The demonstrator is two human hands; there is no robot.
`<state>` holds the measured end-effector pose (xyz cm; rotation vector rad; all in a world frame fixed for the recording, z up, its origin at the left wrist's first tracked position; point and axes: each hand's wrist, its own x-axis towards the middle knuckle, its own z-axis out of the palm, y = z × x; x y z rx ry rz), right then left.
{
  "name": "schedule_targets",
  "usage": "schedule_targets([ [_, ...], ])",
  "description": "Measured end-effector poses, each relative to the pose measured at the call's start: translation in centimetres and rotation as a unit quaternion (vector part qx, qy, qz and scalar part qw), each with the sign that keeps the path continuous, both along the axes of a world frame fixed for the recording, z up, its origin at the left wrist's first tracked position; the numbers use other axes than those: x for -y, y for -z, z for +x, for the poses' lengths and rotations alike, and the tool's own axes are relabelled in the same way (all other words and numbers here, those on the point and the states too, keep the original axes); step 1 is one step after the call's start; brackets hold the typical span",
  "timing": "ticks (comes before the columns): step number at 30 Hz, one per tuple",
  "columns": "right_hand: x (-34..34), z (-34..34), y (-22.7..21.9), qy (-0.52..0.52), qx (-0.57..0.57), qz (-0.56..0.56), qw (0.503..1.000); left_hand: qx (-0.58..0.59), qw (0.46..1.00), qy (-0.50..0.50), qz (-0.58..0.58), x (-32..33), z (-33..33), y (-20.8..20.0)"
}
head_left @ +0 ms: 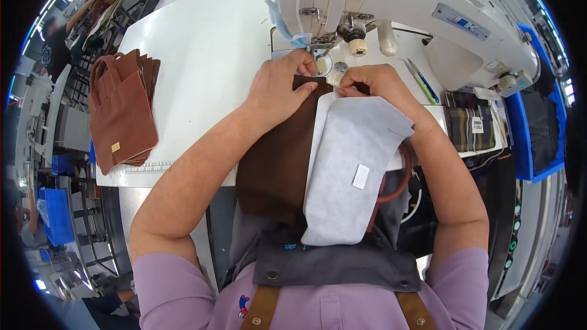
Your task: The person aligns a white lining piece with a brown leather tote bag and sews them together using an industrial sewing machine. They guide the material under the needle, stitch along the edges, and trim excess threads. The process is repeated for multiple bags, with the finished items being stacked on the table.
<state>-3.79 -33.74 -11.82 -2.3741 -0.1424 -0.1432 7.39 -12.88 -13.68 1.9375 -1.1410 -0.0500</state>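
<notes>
A dark brown panel (pixel 272 165) hangs from the sewing machine bed over my lap, its top end near the needle area (pixel 321 55). My left hand (pixel 278 82) closes on that top end, thumb over the brown surface, fingertips beside the presser foot. Alongside it lies a panel with a pale grey-white backing (pixel 348 140) and a small white patch (pixel 361 176). The fingers of my right hand (pixel 373 78) are bent and pinched at its upper edge, just right of the needle. A reddish-brown handle (pixel 405 174) loops out from under this panel.
A stack of reddish-brown bag panels with handles (pixel 122 107) lies on the white table (pixel 195 43) at left. At right are a pen and tweezers (pixel 422 79), striped fabric (pixel 469 128) and a blue bin (pixel 523 146). The machine head (pixel 422 0) overhangs the work.
</notes>
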Motion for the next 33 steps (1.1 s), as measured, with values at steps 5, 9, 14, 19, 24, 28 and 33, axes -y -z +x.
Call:
schedule_targets([
  [5,1.3,2.2,1.6,-0.028,-0.018,0.06,0.998,0.061,0.995,-0.067,0.038,0.4,-0.1,-0.2],
  [9,1.1,3.0,1.6,-0.07,0.01,0.04,0.997,0.086,0.992,-0.069,0.062,-0.4,0.6,-0.1],
  [14,1.3,3.9,2.3,-0.099,0.057,-0.004,0.993,0.065,0.992,-0.077,0.077,-0.6,1.5,-0.1],
  [19,1.1,3.9,2.6,-0.066,0.066,0.021,0.995,0.012,0.994,-0.075,0.076,-0.3,2.7,0.2],
  [24,1.2,3.8,2.6,-0.029,0.037,0.096,0.994,0.04,0.995,-0.072,0.063,0.0,3.2,0.7],
  [28,0.7,3.6,1.3,-0.032,0.034,0.056,0.997,0.007,0.996,-0.081,0.04,0.0,3.5,1.4],
  [33,1.0,3.7,1.5,-0.043,0.044,0.015,0.998,0.001,0.995,-0.085,0.044,0.0,3.4,1.1],
])
